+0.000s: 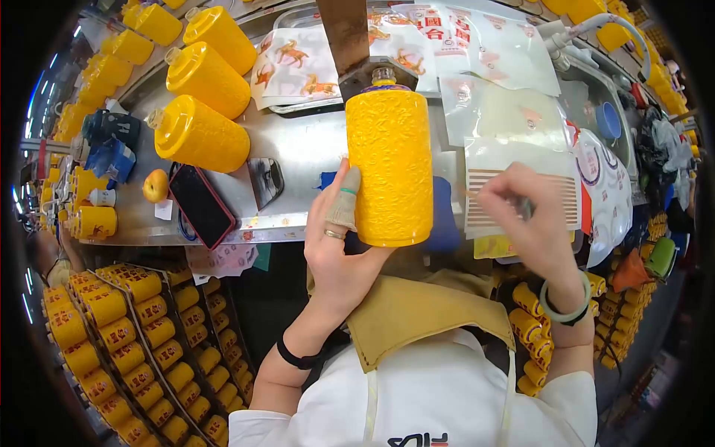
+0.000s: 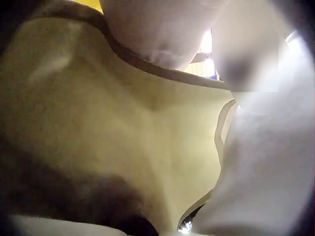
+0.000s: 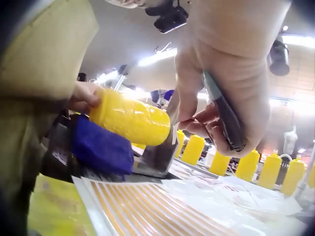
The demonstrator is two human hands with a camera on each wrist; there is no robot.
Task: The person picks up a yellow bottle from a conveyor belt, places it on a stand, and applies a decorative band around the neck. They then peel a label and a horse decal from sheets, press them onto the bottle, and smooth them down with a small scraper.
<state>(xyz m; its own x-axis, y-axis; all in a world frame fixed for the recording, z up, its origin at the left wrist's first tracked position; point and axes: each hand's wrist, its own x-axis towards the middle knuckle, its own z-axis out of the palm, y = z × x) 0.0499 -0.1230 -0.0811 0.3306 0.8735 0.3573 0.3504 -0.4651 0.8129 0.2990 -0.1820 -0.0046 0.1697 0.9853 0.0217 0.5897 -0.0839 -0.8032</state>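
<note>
My left hand (image 1: 339,253) holds a yellow embossed bottle (image 1: 389,171) near its base, fingers along its left side. One finger wears a cloth finger cover (image 1: 342,208) and another a ring. The bottle's glass neck (image 1: 383,75) points away from me, in front of a metal bracket (image 1: 346,33). My right hand (image 1: 532,216) is above a sheet of brown stripes (image 1: 480,212). Curled fingers keep a dark-handled tool (image 3: 226,118) against the palm; its working end is hidden. A small pale strip (image 3: 174,133) shows at the fingertips. The left wrist view mostly shows the apron (image 2: 123,118).
Several yellow bottles (image 1: 201,134) lie at the left, near a phone (image 1: 202,205) and a fruit (image 1: 156,185). Decal sheets (image 1: 313,63) cover the back of the metal table. A blue cloth (image 3: 101,147) sits below the held bottle. Racks of yellow bottles (image 1: 141,335) stand lower left.
</note>
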